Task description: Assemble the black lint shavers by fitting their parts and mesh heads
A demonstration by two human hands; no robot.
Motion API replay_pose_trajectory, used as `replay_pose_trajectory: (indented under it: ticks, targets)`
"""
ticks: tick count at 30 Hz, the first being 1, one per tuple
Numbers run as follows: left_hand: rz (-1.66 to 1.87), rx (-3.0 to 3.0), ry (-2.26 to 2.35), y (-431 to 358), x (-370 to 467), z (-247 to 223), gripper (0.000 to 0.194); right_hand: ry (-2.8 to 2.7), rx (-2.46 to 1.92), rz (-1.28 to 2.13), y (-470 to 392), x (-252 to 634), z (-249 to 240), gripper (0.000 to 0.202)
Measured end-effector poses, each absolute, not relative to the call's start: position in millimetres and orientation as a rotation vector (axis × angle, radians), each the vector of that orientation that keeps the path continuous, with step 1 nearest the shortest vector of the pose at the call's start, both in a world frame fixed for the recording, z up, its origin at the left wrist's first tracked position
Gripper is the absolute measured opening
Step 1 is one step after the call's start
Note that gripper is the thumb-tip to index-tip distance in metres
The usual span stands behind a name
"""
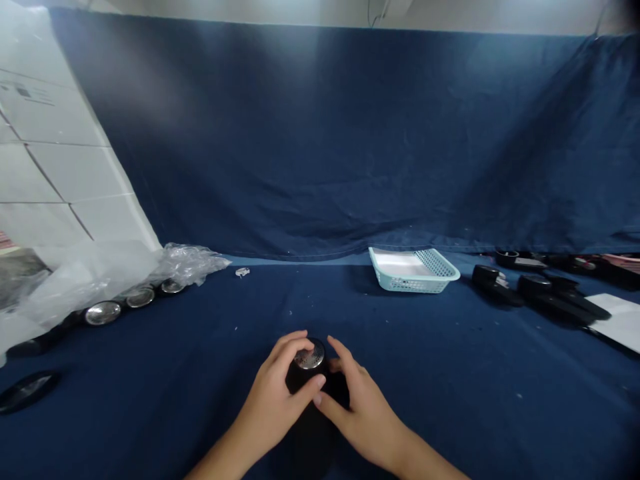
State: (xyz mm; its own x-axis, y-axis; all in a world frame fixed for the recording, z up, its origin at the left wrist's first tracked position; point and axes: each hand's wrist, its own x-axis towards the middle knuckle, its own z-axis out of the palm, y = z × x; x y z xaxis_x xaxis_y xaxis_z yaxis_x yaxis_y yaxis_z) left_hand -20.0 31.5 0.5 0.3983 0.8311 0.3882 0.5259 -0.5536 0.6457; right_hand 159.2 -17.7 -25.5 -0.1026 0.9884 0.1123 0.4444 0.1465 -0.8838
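A black cylindrical object with a shiny silver, perforated round top [311, 358] stands upright on the dark blue cloth in front of me. Curled around its left side is my left hand [273, 393], with fingertips at the silver top and the thumb across the front. My right hand [363, 407] cups the right side, its index finger raised beside the rim and its thumb near the left thumb at the front. The lower part of the object is dark and hard to tell from its shadow.
A light blue plastic basket [413, 283] with white lining stands ahead to the right. Black device parts [540, 293] and a white sheet [620, 320] lie far right. At left are clear plastic bags [187, 261], silver-topped black pieces [103, 313] and a black ring-like part [29, 391].
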Motion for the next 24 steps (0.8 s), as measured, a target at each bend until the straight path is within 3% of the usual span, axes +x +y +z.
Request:
replay_pose_trajectory:
  ticks: [11, 18, 24]
  targets:
    - [1.099, 1.699, 0.939, 31.3, -20.8, -0.8, 0.032, -1.162, -1.192, 1.17, -18.2, 152.7, -8.1, 0.053]
    - [1.211, 1.755, 0.848, 19.1, -19.2, -1.7, 0.032, -0.766, -0.657, 1.974, -30.2, 131.1, -1.6, 0.064]
    - [1.109, 1.837, 0.853, 21.7, -20.0, -0.4, 0.031, -0.579, -0.844, 1.843, -27.4, 133.3, -9.5, 0.072]
